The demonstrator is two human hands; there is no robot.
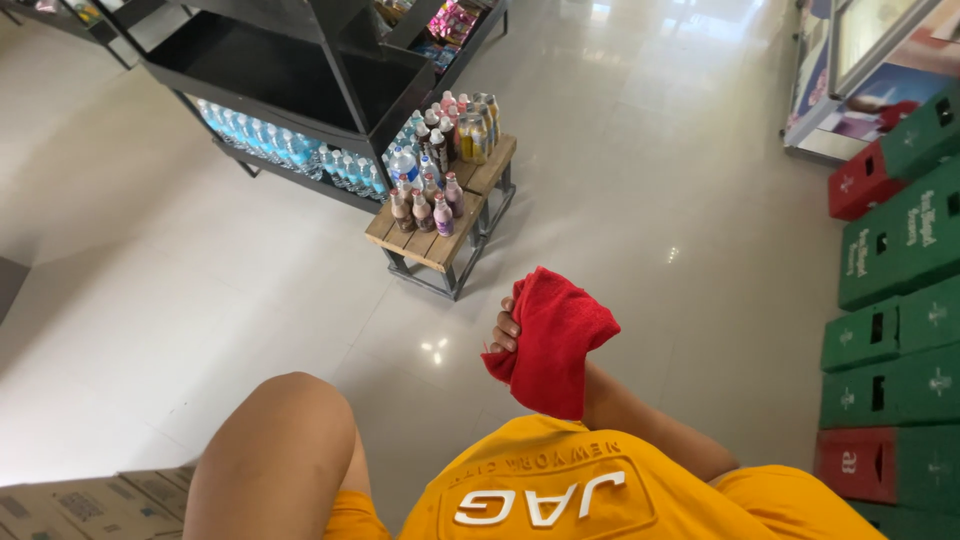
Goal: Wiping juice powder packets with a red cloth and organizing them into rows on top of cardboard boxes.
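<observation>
Red, soft and light, the cloth (552,340) at centre frame drapes limp from your right hand (506,332), whose fingers clutch its bunched upper fold, so hold gathered folds; your left hand is hidden.

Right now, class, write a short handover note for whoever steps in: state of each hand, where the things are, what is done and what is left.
Right hand: fingers shut on a bunched red cloth, held up in front of the chest.
Left hand: out of view; only the left arm shows, raised at lower left.
Nearby: a low wooden stand with bottles on the tiled floor, dark shelving behind it, green and red crates to the right, cardboard boxes at lower left.
Done: cloth is in hand.
Left: the cloth touches no surface yet.
</observation>
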